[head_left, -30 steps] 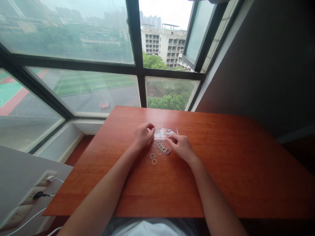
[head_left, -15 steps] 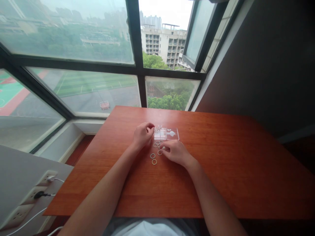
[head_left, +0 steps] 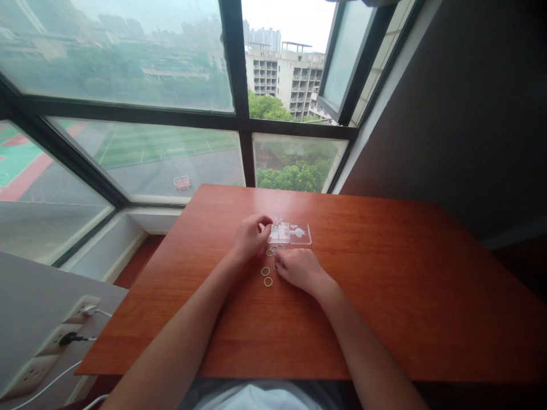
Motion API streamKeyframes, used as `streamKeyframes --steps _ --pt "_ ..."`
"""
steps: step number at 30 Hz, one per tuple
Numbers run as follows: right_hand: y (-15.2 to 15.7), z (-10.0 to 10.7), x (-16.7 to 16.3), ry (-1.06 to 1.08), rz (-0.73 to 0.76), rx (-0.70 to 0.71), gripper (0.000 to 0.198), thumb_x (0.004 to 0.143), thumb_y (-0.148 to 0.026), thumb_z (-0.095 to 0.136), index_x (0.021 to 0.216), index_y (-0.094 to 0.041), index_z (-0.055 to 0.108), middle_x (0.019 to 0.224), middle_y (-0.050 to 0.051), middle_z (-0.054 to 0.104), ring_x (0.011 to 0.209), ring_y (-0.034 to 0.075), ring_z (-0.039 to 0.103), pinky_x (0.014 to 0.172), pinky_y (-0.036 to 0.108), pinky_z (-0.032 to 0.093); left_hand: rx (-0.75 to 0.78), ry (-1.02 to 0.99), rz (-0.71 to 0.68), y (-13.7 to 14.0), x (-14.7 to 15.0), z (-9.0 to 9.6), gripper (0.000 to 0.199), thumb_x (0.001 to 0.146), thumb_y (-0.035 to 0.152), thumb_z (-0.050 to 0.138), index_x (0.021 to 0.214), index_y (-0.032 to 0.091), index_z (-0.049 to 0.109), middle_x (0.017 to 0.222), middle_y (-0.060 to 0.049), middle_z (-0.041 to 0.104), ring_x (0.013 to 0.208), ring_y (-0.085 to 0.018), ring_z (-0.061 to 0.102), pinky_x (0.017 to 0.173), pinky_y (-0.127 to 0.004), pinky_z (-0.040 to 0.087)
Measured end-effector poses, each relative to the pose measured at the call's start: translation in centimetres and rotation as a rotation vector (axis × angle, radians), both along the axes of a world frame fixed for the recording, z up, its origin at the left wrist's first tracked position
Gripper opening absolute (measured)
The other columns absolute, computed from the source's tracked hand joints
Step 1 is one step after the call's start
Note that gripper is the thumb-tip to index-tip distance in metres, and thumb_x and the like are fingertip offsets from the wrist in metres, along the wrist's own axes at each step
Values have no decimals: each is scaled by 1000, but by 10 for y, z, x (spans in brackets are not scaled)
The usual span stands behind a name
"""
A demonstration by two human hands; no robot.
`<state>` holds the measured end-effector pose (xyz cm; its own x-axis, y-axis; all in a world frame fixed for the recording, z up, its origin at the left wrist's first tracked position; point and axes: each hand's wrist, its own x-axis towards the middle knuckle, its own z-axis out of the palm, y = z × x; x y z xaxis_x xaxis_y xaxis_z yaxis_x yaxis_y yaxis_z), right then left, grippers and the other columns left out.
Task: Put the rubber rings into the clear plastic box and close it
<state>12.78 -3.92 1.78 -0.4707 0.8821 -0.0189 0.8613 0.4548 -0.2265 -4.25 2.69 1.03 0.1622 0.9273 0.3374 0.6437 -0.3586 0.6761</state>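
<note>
Your left hand (head_left: 250, 236) rests at the left edge of the clear plastic box (head_left: 289, 233), fingers curled together at its corner; whether they pinch anything cannot be told. Your right hand (head_left: 299, 267) lies palm-down over the pile of small metal rings (head_left: 273, 249) on the table (head_left: 384, 296), just in front of the box; its grip is hidden. Two loose rings (head_left: 266, 276) lie just left of it. Expect the rings to be light, stiff and slippery: pinch each by its rim. The box is probably light and slides easily; steady it by an edge.
</note>
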Motion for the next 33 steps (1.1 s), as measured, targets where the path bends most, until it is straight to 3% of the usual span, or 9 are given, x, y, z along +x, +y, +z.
streamKeyframes --steps 7,12,18,33 --pt "6 -5 7 410 -195 104 11 81 -27 58 84 -24 68 65 -2 65 59 12 56 58 21 35 -5 -52 -20 -3 4 3 16 81 26 55 87 18 68 80 -1 69 61 -11 56 58 -21 43" --pt "13 -5 21 622 -325 237 14 81 -30 57 81 -21 67 53 -5 52 50 10 47 56 20 36 -48 -133 -129 -10 13 12 18 83 31 56 86 16 67 75 -1 67 57 -9 52 55 -20 41" --pt "14 -4 26 683 -373 281 16 81 -32 57 81 -20 67 52 -5 47 49 10 44 56 20 36 -188 -229 -325 -24 25 26 23 85 34 55 83 14 66 71 -1 64 54 -8 47 50 -19 38" --pt "13 -5 25 673 -363 292 18 82 -33 55 83 -20 67 52 -5 48 50 10 45 56 20 38 -193 -205 -326 -30 32 29 16 81 27 57 77 14 65 65 0 60 56 -9 49 52 -19 39"
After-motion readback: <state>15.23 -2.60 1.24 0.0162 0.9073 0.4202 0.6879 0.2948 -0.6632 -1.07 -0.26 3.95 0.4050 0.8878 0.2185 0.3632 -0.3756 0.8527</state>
